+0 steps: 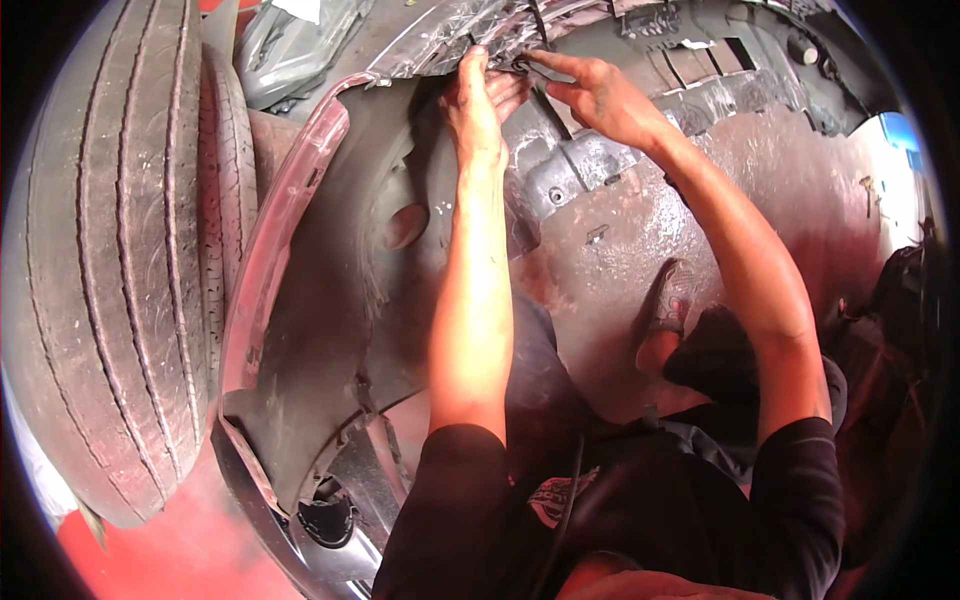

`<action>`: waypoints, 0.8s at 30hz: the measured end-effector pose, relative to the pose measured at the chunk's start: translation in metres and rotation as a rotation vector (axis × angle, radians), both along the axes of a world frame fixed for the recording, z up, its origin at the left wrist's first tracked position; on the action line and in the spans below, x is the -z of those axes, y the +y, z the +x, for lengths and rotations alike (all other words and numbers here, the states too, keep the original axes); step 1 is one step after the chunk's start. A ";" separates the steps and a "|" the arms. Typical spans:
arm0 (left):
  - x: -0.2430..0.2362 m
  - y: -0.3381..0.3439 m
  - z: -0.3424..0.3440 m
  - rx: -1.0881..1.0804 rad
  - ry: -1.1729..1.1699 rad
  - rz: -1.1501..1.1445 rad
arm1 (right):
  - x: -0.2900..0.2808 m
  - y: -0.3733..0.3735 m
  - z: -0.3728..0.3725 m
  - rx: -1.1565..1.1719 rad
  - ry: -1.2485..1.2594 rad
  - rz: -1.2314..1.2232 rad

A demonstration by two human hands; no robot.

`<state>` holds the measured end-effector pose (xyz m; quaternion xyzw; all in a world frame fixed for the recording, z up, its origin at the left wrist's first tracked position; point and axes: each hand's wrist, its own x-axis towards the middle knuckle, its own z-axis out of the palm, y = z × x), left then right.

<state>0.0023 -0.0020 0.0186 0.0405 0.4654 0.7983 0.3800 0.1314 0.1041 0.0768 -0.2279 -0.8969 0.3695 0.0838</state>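
Observation:
A large car bumper [268, 262] lies with its inner side up, a dark plastic liner [330, 235] along its left part. My left hand [476, 112] rests at the top, against the liner's far corner. Its thumb points up and its fingers stretch to the right. Just right of it, my right hand [607, 100] reaches in with the index finger stretched out, touching the dark edge where the parts meet. Its other fingers are partly bent. Both hands look open. Whatever small part lies between the fingertips is too small to make out.
Worn tyres [115, 250] stand close along the left side. A clear headlamp-like part [300, 50] lies at the upper left. More black plastic with slots [705, 65] curves across the top right. My shoe [672, 300] is on the shiny grey floor [740, 200] inside the curve.

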 end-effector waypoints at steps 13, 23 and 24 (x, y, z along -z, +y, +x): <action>-0.006 -0.001 0.004 -0.039 0.062 0.026 | 0.002 0.038 -0.018 -0.196 -0.130 -0.040; -0.009 -0.002 0.008 -0.030 0.083 -0.048 | 0.059 -0.030 -0.003 0.329 0.435 -0.799; -0.009 -0.002 0.011 -0.021 0.080 -0.047 | 0.071 -0.028 -0.005 0.430 0.528 -0.904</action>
